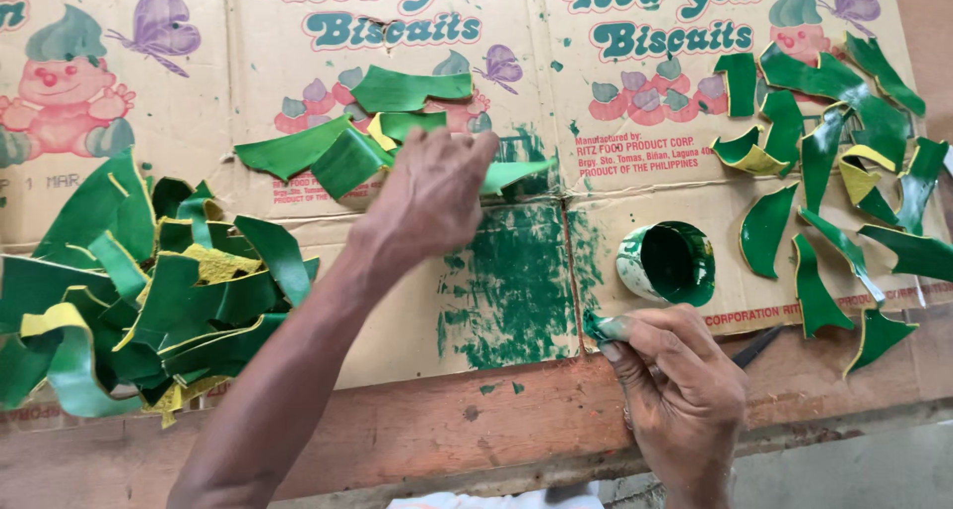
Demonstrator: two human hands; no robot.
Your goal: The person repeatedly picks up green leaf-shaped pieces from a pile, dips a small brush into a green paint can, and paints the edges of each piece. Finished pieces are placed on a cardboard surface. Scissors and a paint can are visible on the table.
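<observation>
A person is working at a wooden bench [417,435] covered with flattened printed cardboard [199,112]. The left hand [429,196] is reaching forward over the cardboard, its fingers [475,150] curled together and pinching a green painted strip [514,173] by one end; the strip is pointing right, just above a patch of smeared green paint [506,291]. The right hand [675,370] is resting near the bench's front edge, its fingers [635,332] pressed together around a small paint-soaked applicator [599,326] whose green tip is touching the cardboard. Just beyond that hand, a small round cup of green paint [667,263] is lying tilted on the cardboard, its mouth facing the viewer. To the left, a heap of green and yellow curled pieces [149,291] is sitting near the bench edge. A few more green pieces [357,132] are lying just past the left hand. To the right, many painted green pieces [834,172] are spread out apart from one another, well apart from the heap.
</observation>
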